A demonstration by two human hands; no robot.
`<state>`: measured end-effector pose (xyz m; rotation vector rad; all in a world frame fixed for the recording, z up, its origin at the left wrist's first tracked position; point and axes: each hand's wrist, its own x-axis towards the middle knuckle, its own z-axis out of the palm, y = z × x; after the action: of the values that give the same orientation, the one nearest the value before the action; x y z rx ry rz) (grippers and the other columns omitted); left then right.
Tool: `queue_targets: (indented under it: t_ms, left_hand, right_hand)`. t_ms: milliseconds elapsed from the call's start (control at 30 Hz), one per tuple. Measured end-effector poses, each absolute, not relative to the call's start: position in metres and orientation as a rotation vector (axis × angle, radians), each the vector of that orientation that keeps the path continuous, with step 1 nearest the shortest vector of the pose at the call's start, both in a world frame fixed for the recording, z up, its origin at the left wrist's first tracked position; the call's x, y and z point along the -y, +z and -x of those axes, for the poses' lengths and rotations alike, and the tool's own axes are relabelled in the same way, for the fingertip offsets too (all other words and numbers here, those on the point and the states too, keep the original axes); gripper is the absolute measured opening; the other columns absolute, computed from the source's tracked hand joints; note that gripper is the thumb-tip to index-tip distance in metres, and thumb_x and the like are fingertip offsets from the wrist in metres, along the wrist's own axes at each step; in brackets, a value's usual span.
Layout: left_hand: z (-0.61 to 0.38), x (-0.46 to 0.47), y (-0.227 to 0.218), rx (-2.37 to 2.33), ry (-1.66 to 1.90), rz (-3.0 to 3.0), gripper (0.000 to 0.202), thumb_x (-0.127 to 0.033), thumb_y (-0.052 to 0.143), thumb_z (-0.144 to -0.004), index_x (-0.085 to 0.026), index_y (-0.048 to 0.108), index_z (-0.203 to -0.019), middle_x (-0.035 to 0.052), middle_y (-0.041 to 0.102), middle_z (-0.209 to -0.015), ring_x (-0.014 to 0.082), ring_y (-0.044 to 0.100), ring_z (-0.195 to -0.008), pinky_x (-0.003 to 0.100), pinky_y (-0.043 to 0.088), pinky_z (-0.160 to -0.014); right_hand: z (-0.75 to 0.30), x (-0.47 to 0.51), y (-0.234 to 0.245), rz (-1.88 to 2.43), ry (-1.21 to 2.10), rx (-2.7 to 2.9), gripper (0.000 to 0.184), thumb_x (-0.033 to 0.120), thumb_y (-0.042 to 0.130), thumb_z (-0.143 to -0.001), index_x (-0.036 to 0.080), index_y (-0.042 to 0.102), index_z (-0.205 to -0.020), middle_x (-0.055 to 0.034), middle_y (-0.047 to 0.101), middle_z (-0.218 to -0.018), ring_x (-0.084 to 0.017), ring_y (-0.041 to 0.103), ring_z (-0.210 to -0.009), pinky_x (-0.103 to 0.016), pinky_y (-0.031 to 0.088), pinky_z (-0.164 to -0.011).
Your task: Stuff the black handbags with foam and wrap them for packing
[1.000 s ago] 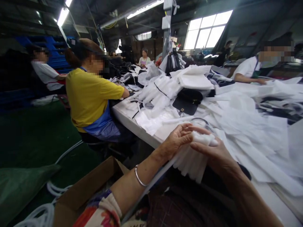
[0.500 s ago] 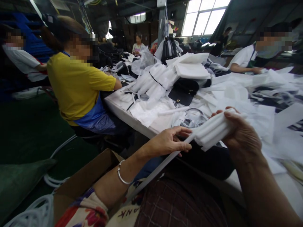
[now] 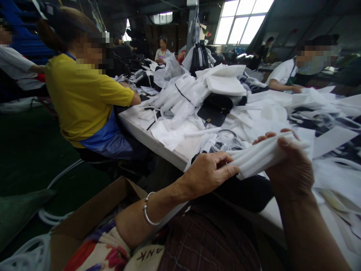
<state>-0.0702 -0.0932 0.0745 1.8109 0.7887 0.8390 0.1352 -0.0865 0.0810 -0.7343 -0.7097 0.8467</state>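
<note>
Nearest, an open cardboard box sits low, to the left of the table's near edge, coiled white tubing just beside it; perhaps put there to be within reach of the seat. A bundle of white rods is held up at the table's near edge. The right hand wraps its right end, thumb on the near side, fingertips showing beyond; likely this keeps the rods together. The left hand has thumb and fingers closed on the opposite end, seemingly to steady it. Pose: left forearm reaches in from lower left, wrist nearly straight, back of hand up, silver bracelet on it; right forearm rises steeply, palm turned inward. On the table beyond the hands, a black bag lies among loose white sheets, looking heaped rather than sorted. Left of the table, a co-worker in yellow leans in; across it, a white-sleeved one reaches to the heap.
</note>
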Motion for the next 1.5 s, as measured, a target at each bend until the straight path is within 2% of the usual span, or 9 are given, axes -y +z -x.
queue_targets:
  t_ms: [233,400,600,767,900,1000,1200,1400,1500]
  left_hand:
    - [0.060,0.087,0.069,-0.907,0.952,-2.042,0.019,-0.029,0.050,-0.090,-0.020,0.067,-0.087,0.0007,0.065,-0.074,0.0145,0.057,-0.068,0.023,0.038,-0.063]
    - [0.055,0.066,0.053,-1.009,1.047,-1.982,0.017,-0.021,0.051,-0.083,-0.020,0.062,-0.070,-0.0023,0.055,-0.061,0.0124,0.050,-0.060,0.023,0.034,-0.060]
    - [0.055,0.041,0.044,-0.742,0.985,-0.994,0.014,-0.028,0.058,-0.071,-0.016,0.054,-0.063,-0.0068,0.041,-0.047,0.0044,0.026,-0.038,0.016,0.017,-0.037]
    - [0.086,0.019,0.052,-0.517,1.149,-0.432,0.010,-0.012,0.057,-0.074,-0.014,0.054,-0.064,-0.0076,0.039,-0.046,0.0028,0.030,-0.035,0.012,0.024,-0.033]
    - [0.099,0.012,0.058,-0.537,1.285,-0.525,0.004,-0.014,0.064,-0.080,-0.013,0.066,-0.083,-0.0001,0.061,-0.071,0.0069,0.055,-0.055,0.015,0.047,-0.049]
    - [0.078,0.022,0.064,-0.611,1.188,-0.862,0.016,-0.026,0.073,-0.079,-0.015,0.072,-0.091,0.0043,0.069,-0.091,0.0116,0.063,-0.075,0.020,0.054,-0.067]
    - [0.026,0.038,0.061,-0.478,1.161,-1.333,0.020,-0.035,0.068,-0.085,-0.020,0.078,-0.094,0.0074,0.063,-0.125,0.0244,0.053,-0.123,0.030,0.041,-0.106]
    - [0.020,0.039,0.051,-0.539,1.021,-1.427,0.032,-0.041,0.056,-0.093,-0.022,0.073,-0.113,0.0066,0.061,-0.134,0.0266,0.048,-0.131,0.036,0.028,-0.117]
    - [0.021,0.039,0.045,-0.491,0.978,-1.398,0.047,-0.046,0.054,-0.093,-0.026,0.056,-0.137,0.0061,0.057,-0.141,0.0252,0.044,-0.136,0.037,0.025,-0.118]
  right_hand:
    - [-0.135,0.091,0.085,0.789,0.769,0.716,0.040,0.019,0.080,-0.062,0.024,0.062,-0.097,0.0024,0.067,-0.081,-0.018,0.066,-0.076,-0.040,0.057,-0.079]
    - [-0.127,0.100,0.085,0.772,0.781,0.740,0.043,0.024,0.084,-0.062,0.023,0.060,-0.097,0.0017,0.067,-0.081,-0.020,0.067,-0.074,-0.041,0.057,-0.074]
    - [-0.101,0.099,0.072,0.750,0.754,0.699,0.041,0.024,0.084,-0.063,0.023,0.061,-0.097,0.0022,0.067,-0.084,-0.017,0.066,-0.076,-0.030,0.053,-0.070]
    - [-0.123,0.099,0.080,0.711,0.749,0.557,0.043,0.028,0.082,-0.065,0.027,0.057,-0.100,0.0050,0.066,-0.082,-0.018,0.065,-0.076,-0.033,0.054,-0.075]
    - [-0.146,0.104,0.084,0.771,0.916,0.679,0.048,0.028,0.085,-0.061,0.026,0.059,-0.101,0.0021,0.068,-0.085,-0.020,0.066,-0.076,-0.036,0.055,-0.073]
    - [-0.131,0.101,0.075,0.884,1.040,0.814,0.051,0.028,0.089,-0.057,0.022,0.062,-0.099,-0.0012,0.070,-0.082,-0.021,0.066,-0.073,-0.033,0.052,-0.068]
    - [-0.096,0.083,0.052,0.900,1.088,0.904,0.040,0.029,0.088,-0.060,0.021,0.065,-0.091,-0.0002,0.069,-0.084,-0.018,0.063,-0.074,-0.030,0.050,-0.069]
    - [-0.106,0.083,0.038,0.886,1.184,0.699,0.049,0.026,0.090,-0.055,0.022,0.065,-0.097,0.0002,0.071,-0.088,-0.018,0.064,-0.076,-0.029,0.050,-0.073]
    - [-0.108,0.085,0.039,0.894,1.169,0.701,0.047,0.026,0.091,-0.054,0.023,0.068,-0.095,0.0010,0.071,-0.088,-0.016,0.063,-0.076,-0.027,0.049,-0.071]
